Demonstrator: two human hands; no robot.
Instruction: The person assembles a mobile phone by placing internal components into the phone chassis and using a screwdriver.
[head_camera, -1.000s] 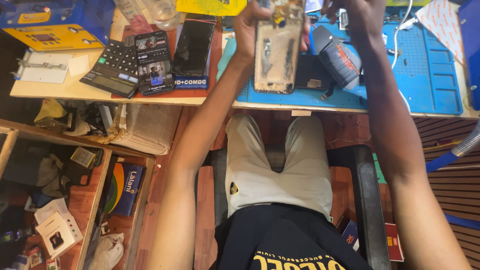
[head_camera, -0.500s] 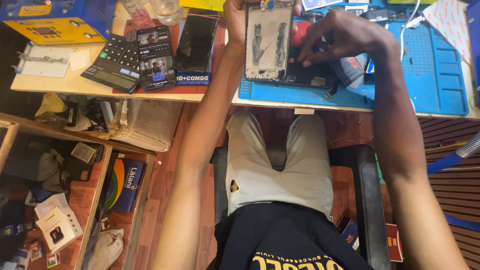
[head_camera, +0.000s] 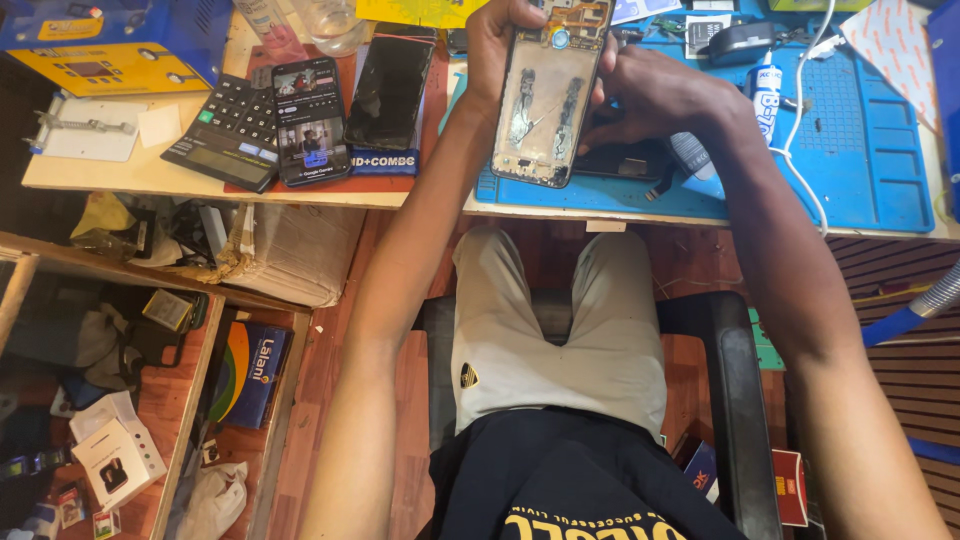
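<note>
The left hand is clamped on the top of an opened phone frame, holding it upright over the blue mat at the counter edge. A second ago the frame was held higher and the right hand was up beside it; since then the right hand has come down just right of the frame, fingers curled together on a dark part lying on the mat. Whether it truly pinches that part I cannot tell. My reading: work has moved from looking over the frame to picking up something to go with it.

Counted left of the frame: two phones, one lit, one dark, and one calculator. Right of the frame: one white cable and one small bottle.
</note>
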